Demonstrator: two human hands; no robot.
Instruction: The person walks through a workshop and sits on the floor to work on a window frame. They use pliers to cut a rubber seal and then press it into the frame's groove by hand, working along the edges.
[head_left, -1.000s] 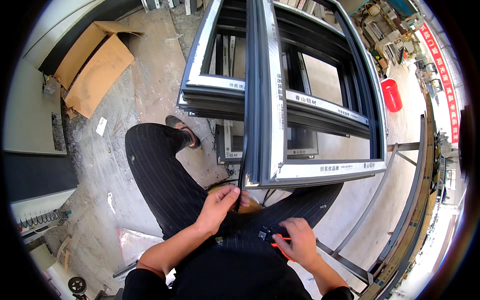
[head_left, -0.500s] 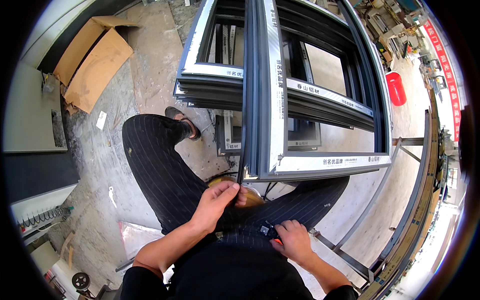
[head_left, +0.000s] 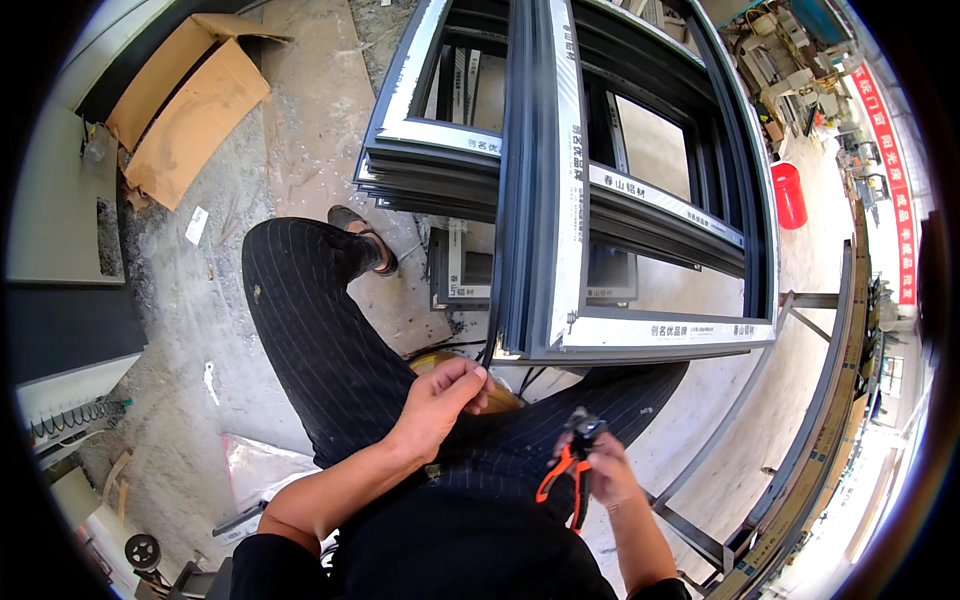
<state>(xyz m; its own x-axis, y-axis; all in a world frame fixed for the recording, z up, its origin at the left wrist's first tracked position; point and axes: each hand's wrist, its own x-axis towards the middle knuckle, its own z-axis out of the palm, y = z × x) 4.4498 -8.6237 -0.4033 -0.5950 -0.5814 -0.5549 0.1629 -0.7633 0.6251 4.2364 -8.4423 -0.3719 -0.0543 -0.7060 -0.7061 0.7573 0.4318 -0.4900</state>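
Note:
A dark grey aluminium window frame [head_left: 665,332], with pale protective film on its faces, lies on a stack of similar frames before me. At its near left corner, my left hand [head_left: 437,402] pinches a thin black strip [head_left: 490,347] that runs down along the frame's edge. The fingertips cover the strip's end. Over my lap, my right hand [head_left: 608,470] holds pliers [head_left: 565,462] with orange and black handles. The dark jaws point up and away from me, slightly blurred, a short way below the frame's near edge.
An open cardboard box [head_left: 195,120] lies on the floor at far left. A red bucket [head_left: 789,195] stands beyond the frames on the right, near a long metal rack [head_left: 835,400]. Between my legs, partly hidden, sits a round yellowish thing [head_left: 430,362].
My right hand has lifted the pliers off my lap and turned them with the jaws upward. The left hand keeps its pinch on the strip, shifted slightly.

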